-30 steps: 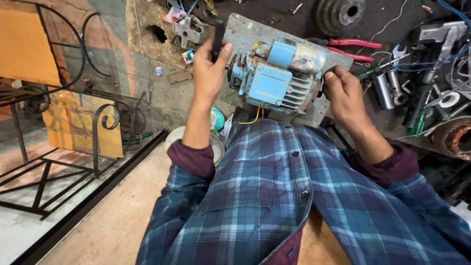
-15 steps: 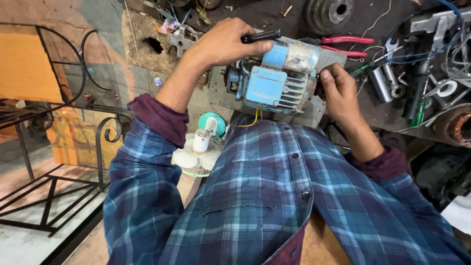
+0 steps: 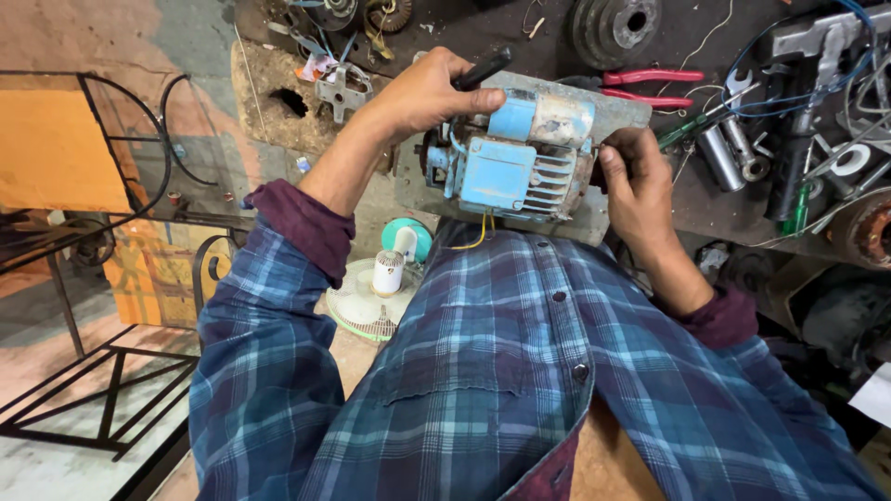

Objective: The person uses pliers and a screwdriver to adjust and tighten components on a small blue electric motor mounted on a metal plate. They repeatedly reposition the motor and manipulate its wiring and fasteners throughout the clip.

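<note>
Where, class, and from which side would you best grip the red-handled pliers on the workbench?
Probably by the two red handles, reaching from the right: the red-handled pliers lie flat with handles splayed rightward and free, while their head sits tucked behind the blue motor.

Motor (image 3: pixel 520 167) on bench (image 3: pixel 705 199), pliers (image 3: pixel 645 85) behind

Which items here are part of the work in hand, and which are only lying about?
In hand:
- blue motor on its grey plate
- black-handled tool in left hand
- right hand at motor's end

Lying about:
- red-handled pliers
- pulley
- small fan
</note>
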